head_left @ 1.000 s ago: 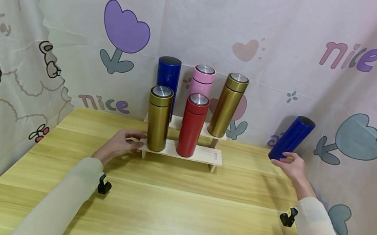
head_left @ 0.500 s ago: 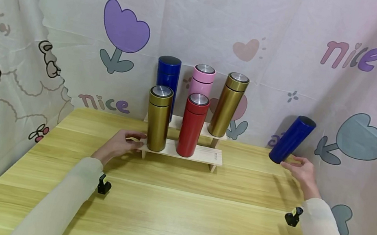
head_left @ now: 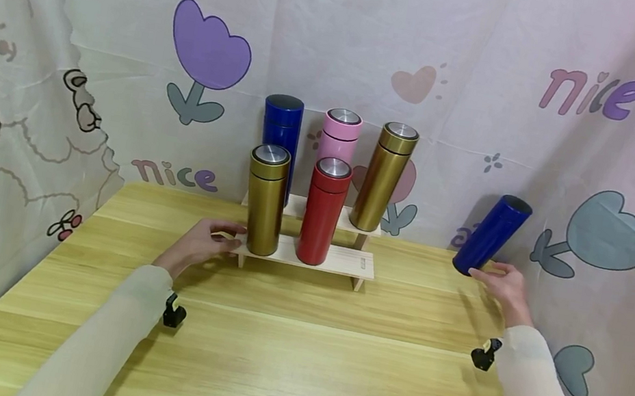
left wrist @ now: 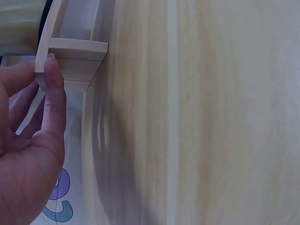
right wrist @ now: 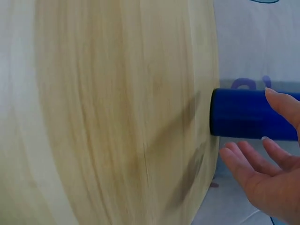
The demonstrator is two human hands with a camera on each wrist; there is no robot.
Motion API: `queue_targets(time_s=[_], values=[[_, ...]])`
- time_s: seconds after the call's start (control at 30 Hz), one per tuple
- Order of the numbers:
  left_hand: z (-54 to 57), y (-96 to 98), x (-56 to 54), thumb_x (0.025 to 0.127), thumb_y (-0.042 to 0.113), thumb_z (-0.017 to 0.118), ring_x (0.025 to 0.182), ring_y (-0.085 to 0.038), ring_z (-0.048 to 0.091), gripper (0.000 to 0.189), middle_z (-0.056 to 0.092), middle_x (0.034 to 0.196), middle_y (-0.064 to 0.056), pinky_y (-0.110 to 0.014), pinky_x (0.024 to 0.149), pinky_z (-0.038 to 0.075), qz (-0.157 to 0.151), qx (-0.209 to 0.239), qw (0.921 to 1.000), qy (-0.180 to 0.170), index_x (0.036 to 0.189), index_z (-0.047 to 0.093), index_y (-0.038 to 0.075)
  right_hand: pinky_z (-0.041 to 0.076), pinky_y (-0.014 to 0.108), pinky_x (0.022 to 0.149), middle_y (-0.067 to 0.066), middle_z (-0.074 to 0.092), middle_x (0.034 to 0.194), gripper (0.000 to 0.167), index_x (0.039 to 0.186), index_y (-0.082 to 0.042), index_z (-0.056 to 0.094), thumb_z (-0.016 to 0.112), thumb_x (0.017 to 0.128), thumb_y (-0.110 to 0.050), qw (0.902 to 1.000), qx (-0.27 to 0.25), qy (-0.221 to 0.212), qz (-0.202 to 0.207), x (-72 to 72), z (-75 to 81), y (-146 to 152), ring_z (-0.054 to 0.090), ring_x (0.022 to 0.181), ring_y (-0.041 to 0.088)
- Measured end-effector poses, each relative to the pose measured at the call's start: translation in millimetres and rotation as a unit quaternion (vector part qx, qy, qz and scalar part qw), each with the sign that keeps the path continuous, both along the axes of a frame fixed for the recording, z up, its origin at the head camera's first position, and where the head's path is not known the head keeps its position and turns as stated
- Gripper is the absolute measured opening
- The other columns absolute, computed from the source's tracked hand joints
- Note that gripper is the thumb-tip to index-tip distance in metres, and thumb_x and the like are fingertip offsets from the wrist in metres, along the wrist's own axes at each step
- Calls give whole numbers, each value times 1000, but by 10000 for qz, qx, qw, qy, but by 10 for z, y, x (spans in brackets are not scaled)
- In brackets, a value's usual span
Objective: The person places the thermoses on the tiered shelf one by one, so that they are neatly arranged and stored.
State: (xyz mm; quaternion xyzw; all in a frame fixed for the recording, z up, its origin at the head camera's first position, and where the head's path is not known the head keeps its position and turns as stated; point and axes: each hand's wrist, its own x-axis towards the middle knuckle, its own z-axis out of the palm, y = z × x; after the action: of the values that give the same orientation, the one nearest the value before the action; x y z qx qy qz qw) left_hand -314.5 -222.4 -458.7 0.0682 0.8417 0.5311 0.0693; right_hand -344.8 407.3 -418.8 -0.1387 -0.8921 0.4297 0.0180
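A two-step wooden rack point(head_left: 345, 261) stands at the back of the table. Its lower step carries a gold bottle point(head_left: 264, 200) and a red bottle point(head_left: 323, 211). On the upper step are a blue point(head_left: 281, 124), a pink point(head_left: 340, 134) and a second gold bottle point(head_left: 383, 177). My left hand point(head_left: 217, 237) holds the left end of the lower step, thumb on the end of the rack point(left wrist: 75, 61). Another blue bottle point(head_left: 492, 235) leans tilted against the curtain at the right. My right hand point(head_left: 498, 276) is spread beside its base, thumb against the bottle point(right wrist: 248, 114), fingers apart from it.
The light wooden table point(head_left: 292, 360) stretches out in front of the rack. A printed curtain point(head_left: 498, 81) closes off the back and both sides, hanging just behind the tilted bottle. The table's right edge lies close to my right hand.
My right hand drew a little to the right, away from the tilted bottle's base, then came back near it. The bottle stays tilted. My left hand has not moved.
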Motion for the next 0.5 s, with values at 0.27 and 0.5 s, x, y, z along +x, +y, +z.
queue_targets(time_s=[0.27,0.5], values=[[-8,-28,-9,100,19,68,114,-25,67,45,58,143,-23,-30,94,60,-58,0,10000,32,141,61,4,43,56,115,36,37,156,89,158,8,26,69,96,-41,9990,-269,-113,-338,-105,-47,-55,45,135,46],[17,-8,8,99,16,68,112,-25,67,46,57,144,-25,-36,97,61,-119,94,9999,23,142,59,1,42,56,114,39,35,155,95,160,8,16,70,97,-38,9990,-224,126,-377,-169,-79,-95,45,133,46]])
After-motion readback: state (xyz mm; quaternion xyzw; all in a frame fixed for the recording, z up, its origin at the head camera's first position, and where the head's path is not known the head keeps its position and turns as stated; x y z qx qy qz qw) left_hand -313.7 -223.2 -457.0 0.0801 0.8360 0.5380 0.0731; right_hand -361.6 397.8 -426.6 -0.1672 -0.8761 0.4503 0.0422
